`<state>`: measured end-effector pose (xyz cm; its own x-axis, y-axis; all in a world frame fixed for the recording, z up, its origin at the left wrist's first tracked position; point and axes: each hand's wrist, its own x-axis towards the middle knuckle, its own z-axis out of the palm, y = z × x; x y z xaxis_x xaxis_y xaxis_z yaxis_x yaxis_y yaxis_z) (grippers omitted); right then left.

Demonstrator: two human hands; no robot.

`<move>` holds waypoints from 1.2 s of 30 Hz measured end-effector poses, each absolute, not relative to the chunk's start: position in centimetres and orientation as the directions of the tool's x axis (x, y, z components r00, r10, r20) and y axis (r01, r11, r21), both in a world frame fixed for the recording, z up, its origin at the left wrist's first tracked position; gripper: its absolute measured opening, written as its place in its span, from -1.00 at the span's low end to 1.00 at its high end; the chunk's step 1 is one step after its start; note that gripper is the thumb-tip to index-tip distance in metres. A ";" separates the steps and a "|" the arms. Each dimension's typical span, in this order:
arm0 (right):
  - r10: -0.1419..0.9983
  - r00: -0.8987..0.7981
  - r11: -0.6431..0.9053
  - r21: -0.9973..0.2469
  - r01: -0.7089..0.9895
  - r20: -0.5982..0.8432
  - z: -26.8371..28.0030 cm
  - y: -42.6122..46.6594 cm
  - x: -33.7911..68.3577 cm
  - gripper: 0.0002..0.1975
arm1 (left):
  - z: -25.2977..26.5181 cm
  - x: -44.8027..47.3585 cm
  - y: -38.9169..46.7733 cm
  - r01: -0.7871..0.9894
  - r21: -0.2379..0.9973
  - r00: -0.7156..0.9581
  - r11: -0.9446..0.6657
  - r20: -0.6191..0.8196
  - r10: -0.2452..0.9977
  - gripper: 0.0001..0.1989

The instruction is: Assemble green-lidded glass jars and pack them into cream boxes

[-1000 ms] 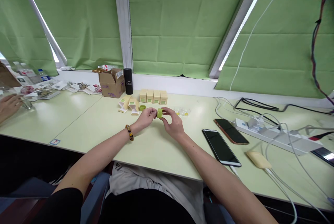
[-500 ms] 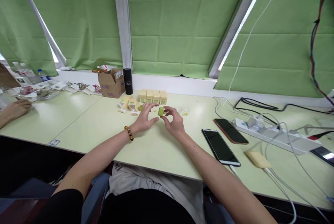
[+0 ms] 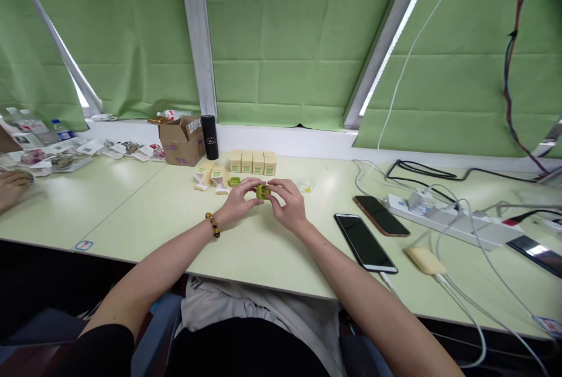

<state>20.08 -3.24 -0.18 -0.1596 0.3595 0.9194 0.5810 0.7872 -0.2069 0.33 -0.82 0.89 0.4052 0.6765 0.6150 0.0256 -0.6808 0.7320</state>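
Between both hands, over the middle of the table, is a small olive-green case (image 3: pixel 263 192) that looks hollow on the side facing me. My left hand (image 3: pixel 238 200), with a beaded bracelet at its wrist, pinches the case from the left. From the right, the fingertips of my right hand (image 3: pixel 287 202) close on it too; they hide part of its sides. Just beyond my left hand lies a second green case (image 3: pixel 234 181). Two opened cream cartons (image 3: pixel 219 177) rest to its left. Behind them stands a row of several closed cream boxes (image 3: pixel 259 164).
A clear plastic piece (image 3: pixel 307 187) lies right of my hands. Further right are a white-edged phone (image 3: pixel 365 242), another phone (image 3: pixel 381 215), a power strip (image 3: pixel 452 222) and loose cables. A cardboard box (image 3: pixel 182 141) and black bottle (image 3: pixel 209 137) stand behind. Another person's hand (image 3: pixel 13 187) is far left.
My left hand has closed in from the left and now touches the case, which my right hand held alone before. The case has turned, showing its hollow side. The view has shifted slightly.
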 end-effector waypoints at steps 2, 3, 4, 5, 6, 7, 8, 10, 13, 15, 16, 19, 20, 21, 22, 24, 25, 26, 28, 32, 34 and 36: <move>0.361 -0.171 0.783 -0.198 0.589 0.917 -0.4 -3.0 20.1 -0.79 | 0.7 0.3 -0.7 0.044 0.715 0.417 -0.698 0.622 0.663 -0.56; 0.360 -0.182 0.784 -0.191 0.590 0.915 -0.5 -2.9 20.1 -0.79 | 0.6 0.3 -0.7 0.050 0.706 0.421 -0.707 0.627 0.656 -0.56; 0.358 -0.196 0.786 -0.181 0.591 0.913 -0.5 -2.8 20.2 -0.79 | 0.6 0.2 -0.6 0.053 0.699 0.424 -0.713 0.630 0.650 -0.55; 0.354 -0.212 0.787 -0.168 0.593 0.911 -0.5 -2.7 20.2 -0.79 | 0.5 0.2 -0.6 0.055 0.696 0.424 -0.716 0.633 0.648 -0.55; 0.351 -0.226 0.786 -0.155 0.598 0.909 -0.6 -2.7 20.3 -0.79 | 0.5 0.2 -0.6 0.055 0.696 0.422 -0.716 0.634 0.648 -0.55; 0.349 -0.237 0.784 -0.143 0.604 0.907 -0.6 -2.7 20.3 -0.79 | 0.5 0.2 -0.5 0.053 0.697 0.420 -0.715 0.634 0.649 -0.55; 0.349 -0.247 0.780 -0.134 0.611 0.904 -0.6 -2.6 20.4 -0.79 | 0.5 0.2 -0.5 0.052 0.699 0.418 -0.713 0.633 0.651 -0.55; 0.354 -0.258 0.771 -0.124 0.624 0.899 -0.6 -2.6 20.4 -0.79 | 0.5 0.2 -0.6 0.049 0.701 0.418 -0.711 0.632 0.652 -0.55; 0.359 -0.259 0.763 -0.123 0.634 0.897 -0.6 -2.7 20.3 -0.79 | 0.6 0.2 -0.7 0.049 0.699 0.424 -0.714 0.633 0.648 -0.55; 0.353 -0.253 0.758 -0.117 0.641 0.901 -0.7 -2.7 20.2 -0.78 | 0.6 0.2 -0.8 0.051 0.698 0.427 -0.714 0.631 0.648 -0.55; 0.351 -0.249 0.753 -0.115 0.648 0.903 -0.7 -2.8 20.1 -0.78 | 0.6 0.2 -0.8 0.051 0.698 0.428 -0.714 0.631 0.647 -0.55; 0.358 -0.241 0.735 -0.113 0.668 0.902 -0.8 -2.9 20.1 -0.78 | 0.5 0.3 -0.7 0.046 0.696 0.426 -0.717 0.635 0.644 -0.54; 0.361 -0.240 0.732 -0.114 0.672 0.901 -0.8 -2.9 20.1 -0.78 | 0.5 0.3 -0.7 0.046 0.695 0.425 -0.718 0.636 0.644 -0.53; 0.362 -0.239 0.729 -0.114 0.675 0.901 -0.8 -2.9 20.1 -0.79 | 0.5 0.3 -0.6 0.047 0.693 0.424 -0.719 0.638 0.643 -0.53; 0.359 -0.237 0.727 -0.111 0.678 0.903 -0.8 -2.9 20.1 -0.79 | 0.4 0.3 -0.6 0.048 0.691 0.425 -0.721 0.639 0.641 -0.53; 0.350 -0.236 0.722 -0.101 0.684 0.906 -0.8 -3.0 20.0 -0.80 | 0.2 0.2 -0.5 0.054 0.682 0.429 -0.729 0.644 0.634 -0.53; 0.345 -0.236 0.720 -0.094 0.688 0.908 -0.8 -3.0 20.0 -0.80 | 0.1 0.2 -0.4 0.058 0.676 0.431 -0.735 0.646 0.629 -0.52; 0.342 -0.237 0.718 -0.090 0.690 0.909 -0.8 -3.0 20.0 -0.80 | 0.0 0.2 -0.3 0.063 0.670 0.433 -0.740 0.649 0.625 -0.52; 0.339 -0.238 0.715 -0.085 0.693 0.910 -0.8 -3.0 20.0 -0.80 | -0.1 0.1 -0.2 0.076 0.657 0.437 -0.750 0.654 0.618 -0.51; 0.351 -0.256 0.724 -0.088 0.684 0.900 -0.7 -2.9 20.2 -0.81 | 0.1 0.1 -0.2 0.110 0.618 0.437 -0.779 0.674 0.596 -0.52; 0.354 -0.285 0.749 -0.088 0.657 0.891 -0.6 -2.9 20.4 -0.80 | 0.3 0.1 -0.3 0.133 0.592 0.433 -0.795 0.687 0.584 -0.54; 0.348 -0.314 0.785 -0.091 0.612 0.884 -0.5 -2.9 20.7 -0.74 | 0.6 0.0 -0.4 0.155 0.571 0.424 -0.806 0.699 0.576 -0.55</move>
